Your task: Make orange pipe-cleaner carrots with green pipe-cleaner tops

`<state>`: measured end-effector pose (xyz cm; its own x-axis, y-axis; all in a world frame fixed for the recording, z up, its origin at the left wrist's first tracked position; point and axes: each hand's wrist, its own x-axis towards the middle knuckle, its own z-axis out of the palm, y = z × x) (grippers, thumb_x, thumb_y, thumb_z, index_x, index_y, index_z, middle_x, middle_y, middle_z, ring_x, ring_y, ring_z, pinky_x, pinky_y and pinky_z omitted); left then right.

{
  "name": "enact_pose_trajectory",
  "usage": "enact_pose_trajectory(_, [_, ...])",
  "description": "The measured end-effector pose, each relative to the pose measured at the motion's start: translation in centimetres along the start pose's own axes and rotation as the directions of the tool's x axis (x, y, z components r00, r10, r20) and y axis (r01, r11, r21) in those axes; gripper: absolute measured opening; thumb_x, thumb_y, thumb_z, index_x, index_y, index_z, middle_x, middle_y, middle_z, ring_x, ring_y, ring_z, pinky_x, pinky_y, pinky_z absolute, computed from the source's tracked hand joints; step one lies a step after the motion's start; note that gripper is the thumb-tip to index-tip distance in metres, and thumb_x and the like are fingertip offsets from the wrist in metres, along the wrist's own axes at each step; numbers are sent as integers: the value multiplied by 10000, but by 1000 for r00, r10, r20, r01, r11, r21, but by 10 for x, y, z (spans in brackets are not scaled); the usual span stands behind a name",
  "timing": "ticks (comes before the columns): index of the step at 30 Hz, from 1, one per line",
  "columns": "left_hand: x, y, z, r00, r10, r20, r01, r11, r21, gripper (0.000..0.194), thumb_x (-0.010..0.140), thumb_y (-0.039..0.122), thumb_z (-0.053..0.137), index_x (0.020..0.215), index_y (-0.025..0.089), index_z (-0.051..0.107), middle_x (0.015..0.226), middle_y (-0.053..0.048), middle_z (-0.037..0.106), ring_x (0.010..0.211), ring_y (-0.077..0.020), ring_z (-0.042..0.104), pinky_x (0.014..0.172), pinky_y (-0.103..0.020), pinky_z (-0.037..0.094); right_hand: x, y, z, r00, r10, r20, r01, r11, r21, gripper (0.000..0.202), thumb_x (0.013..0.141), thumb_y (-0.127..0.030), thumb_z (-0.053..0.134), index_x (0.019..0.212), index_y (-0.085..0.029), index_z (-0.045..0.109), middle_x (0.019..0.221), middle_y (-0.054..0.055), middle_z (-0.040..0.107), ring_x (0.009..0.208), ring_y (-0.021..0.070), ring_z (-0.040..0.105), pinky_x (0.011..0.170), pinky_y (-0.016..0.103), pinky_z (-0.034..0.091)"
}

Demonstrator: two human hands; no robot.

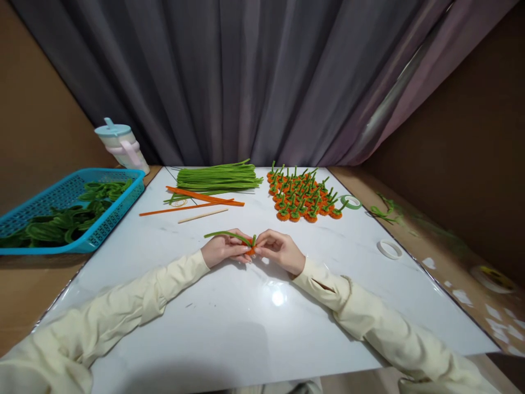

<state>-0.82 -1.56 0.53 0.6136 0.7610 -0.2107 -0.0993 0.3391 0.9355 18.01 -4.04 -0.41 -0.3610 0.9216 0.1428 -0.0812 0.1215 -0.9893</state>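
Observation:
Above the middle of the white table, my left hand [225, 249] holds a small orange pipe-cleaner piece [251, 250] between thumb and fingers. From the piece rises a short green stub, and a long green pipe cleaner [223, 233] bends away to the left over that hand. My right hand [284, 253] pinches the same piece from the right with thumb and forefinger. Fingers cover much of the orange part. Behind the hands lie a thin wooden stick [203, 215], orange pipe cleaners [205, 196] and a bundle of green pipe cleaners [217, 178].
Several orange pieces with green stems [303, 203] stand grouped at the back right. Beside them are a green tape roll [357, 206] and a white tape roll [381, 252]. At left sit a blue basket [92, 241] of green leaf shapes and a lidded tumbler [118, 146].

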Motion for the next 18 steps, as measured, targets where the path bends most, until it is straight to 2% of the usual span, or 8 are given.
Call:
enact_pose_trajectory(3, [0,3,1,1000,-4,-6,4,999,-50,379,602,246,775,880,97,565,670,-41,675,603,-153,662,578,-222,557,0,-1,-1,998,-65,15,65,997,-34,226,712,-319,672,824,-156,563,716,19,619,637,115,588,610,255,488])
enact_pose_trajectory(5, [0,6,0,1000,-3,0,3,994,-112,351,614,221,767,881,92,579,685,-46,675,609,-144,658,578,-203,553,-1,-3,-1,984,-176,-17,173,977,-121,209,741,-306,645,867,-158,570,746,32,616,669,126,587,623,267,493])
enact_pose_trajectory(8, [2,7,-1,999,-24,25,30,972,-233,295,631,179,750,867,69,609,710,-75,678,579,-120,644,553,-165,540,-5,-9,-1,910,-406,-81,345,852,-394,167,784,-233,601,934,-162,593,839,63,615,685,126,569,662,290,493])
enact_pose_trajectory(11, [4,4,-1,996,-62,62,80,930,-359,240,640,135,735,834,48,623,683,-89,666,520,-88,609,516,-132,513,-8,-16,1,812,-583,-31,462,674,-577,211,802,-156,569,1010,-176,599,966,99,608,805,157,573,732,328,491])
enact_pose_trajectory(14, [4,-1,2,989,-64,131,117,884,-453,173,665,103,708,803,44,621,657,-70,634,496,-55,561,494,-109,476,-9,-19,4,740,-671,50,541,549,-637,265,816,-125,545,1062,-205,600,1036,109,605,911,184,556,762,356,489])
enact_pose_trajectory(18, [1,-3,10,972,-50,231,163,849,-503,183,665,124,719,802,52,622,651,-46,598,466,-29,491,446,-102,422,-9,-18,5,705,-702,104,573,477,-667,258,823,-160,555,1063,-231,618,1073,100,619,940,201,540,766,380,490])
